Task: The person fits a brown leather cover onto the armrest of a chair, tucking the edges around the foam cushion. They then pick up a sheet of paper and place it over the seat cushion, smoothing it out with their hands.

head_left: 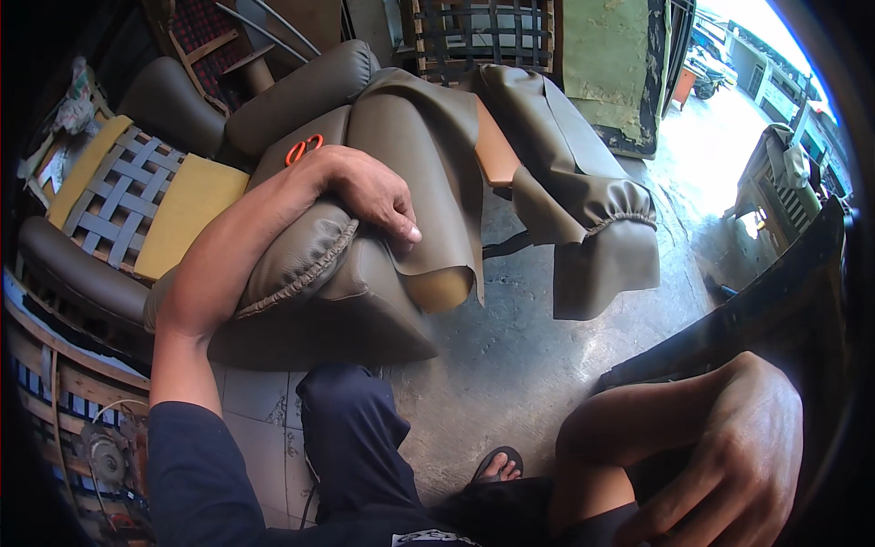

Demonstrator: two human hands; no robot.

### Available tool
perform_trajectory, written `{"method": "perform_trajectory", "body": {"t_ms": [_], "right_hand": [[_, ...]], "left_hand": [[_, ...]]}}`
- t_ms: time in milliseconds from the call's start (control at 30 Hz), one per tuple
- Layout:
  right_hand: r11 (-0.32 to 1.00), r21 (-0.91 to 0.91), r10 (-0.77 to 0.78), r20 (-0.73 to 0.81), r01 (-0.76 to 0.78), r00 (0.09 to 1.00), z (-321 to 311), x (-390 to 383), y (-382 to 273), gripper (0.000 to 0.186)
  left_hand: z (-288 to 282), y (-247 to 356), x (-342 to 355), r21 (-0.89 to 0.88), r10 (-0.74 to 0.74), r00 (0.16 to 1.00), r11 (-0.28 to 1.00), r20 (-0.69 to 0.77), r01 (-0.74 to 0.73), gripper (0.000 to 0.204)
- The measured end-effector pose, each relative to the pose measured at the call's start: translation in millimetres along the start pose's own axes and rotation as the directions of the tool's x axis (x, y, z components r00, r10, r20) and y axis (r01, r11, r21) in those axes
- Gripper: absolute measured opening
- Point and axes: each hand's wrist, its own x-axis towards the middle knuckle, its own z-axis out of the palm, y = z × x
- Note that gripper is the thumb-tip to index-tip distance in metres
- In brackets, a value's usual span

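My left arm lies across the padded armrest [305,251] of a brown-grey upholstered sofa. Beyond the armrest, my left hand [374,196] rests loosely closed by the seat cushion [392,137], thumb pointing toward its front edge. No object shows in it, though most of its fingers are hidden. Orange-handled scissors [303,149] lie on the sofa just behind my left wrist. Close up at the lower right is my raised right hand [729,456], wrist bent. Its fingers reach down toward my body, apart, with nothing seen in them; the fingertips run out of view.
A loose cover [606,264] with a gathered end drapes over a part at the sofa's right. A strap-webbed frame [123,196] with yellow foam [191,210] stands at left. Dark furniture [756,310] flanks me at right. A motor-like device [108,454] sits lower left.
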Motion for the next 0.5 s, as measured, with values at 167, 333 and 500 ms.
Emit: {"method": "perform_trajectory", "body": {"t_ms": [167,333,500], "right_hand": [[0.998,-0.059,0.004,-0.031,-0.006,1.0,11,-7,-6,0.023],[0.993,-0.09,0.067,-0.07,-0.073,0.995,16,-8,-15,0.021],[0.991,0.047,0.127,-0.092,-0.124,0.988,7,-4,-7,0.019]], "left_hand": [[-2,3,-1,0.016,0.002,1.0,1.0,0.0,-0.002,0.051],[-2,3,-2,0.02,0.0,1.0,1.0,0.008,0.0,0.051],[-2,2,0,0.012,0.01,1.0,1.0,0.002,-0.01,0.052]]}}
